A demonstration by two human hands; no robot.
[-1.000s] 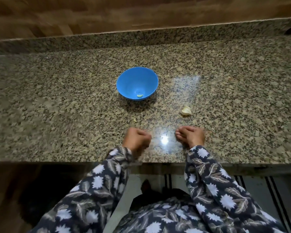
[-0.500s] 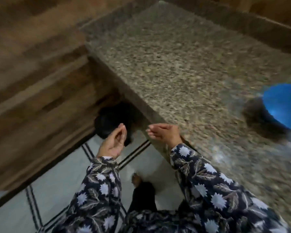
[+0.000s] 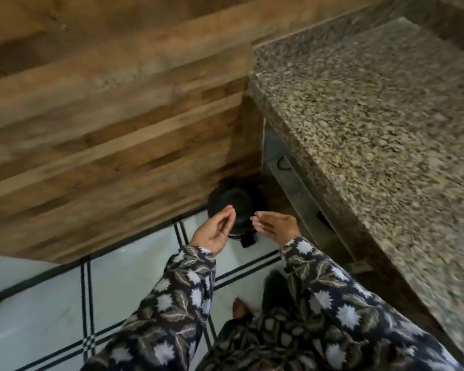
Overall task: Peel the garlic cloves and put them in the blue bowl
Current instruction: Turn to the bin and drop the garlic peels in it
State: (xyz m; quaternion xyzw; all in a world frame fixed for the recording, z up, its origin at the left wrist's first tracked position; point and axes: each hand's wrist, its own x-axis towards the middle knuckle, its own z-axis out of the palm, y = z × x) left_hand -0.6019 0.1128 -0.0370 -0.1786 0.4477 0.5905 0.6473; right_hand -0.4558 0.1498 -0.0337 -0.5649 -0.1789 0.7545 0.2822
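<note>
The blue bowl and the garlic cloves are out of view. Both my hands hang over a black round bin (image 3: 235, 207) on the floor, left of the counter. My left hand (image 3: 215, 231) is palm-up with its fingertips gathered against the thumb; whether anything is between them is too small to tell. My right hand (image 3: 275, 227) is held beside it with the fingers fairly straight and close together, and nothing shows in it.
The granite counter (image 3: 373, 116) runs along the right, with a shelf edge (image 3: 292, 178) under it. A wooden panel wall (image 3: 105, 116) fills the left. The floor is pale tile (image 3: 51, 303) with dark lines. My foot (image 3: 240, 307) shows below.
The view swung left and down, away from the counter, bowl and clove. Both hands left the counter edge and now hover over the black bin. The left hand's fingers have gathered together.
</note>
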